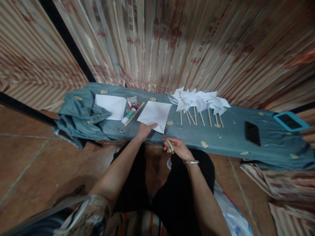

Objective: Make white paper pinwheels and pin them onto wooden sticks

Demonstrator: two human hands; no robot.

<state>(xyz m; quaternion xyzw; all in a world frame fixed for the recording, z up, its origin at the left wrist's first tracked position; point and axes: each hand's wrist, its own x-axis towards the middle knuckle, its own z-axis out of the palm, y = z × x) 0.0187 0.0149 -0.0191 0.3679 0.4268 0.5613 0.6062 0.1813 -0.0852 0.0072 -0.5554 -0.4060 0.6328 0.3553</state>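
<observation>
A square sheet of white paper (155,113) lies at the front of the cloth-covered bench. My left hand (146,130) grips its near left edge, thumb on top and fingers below. In my right hand (179,147) is a pair of scissors (169,146) with light green handles. Their blades meet the paper's near corner; whether they are cutting into it is too small to tell. To the right of the sheet lie several white paper pinwheels (197,100) on thin wooden sticks (210,118).
Left of the sheet are a wooden stick (134,114), a glue tube (128,116), a small box of pins (133,102) and a paper stack (115,106). A phone (252,133) and a blue-framed tablet (291,121) lie on the right. A plastic bag (232,209) stands on the floor.
</observation>
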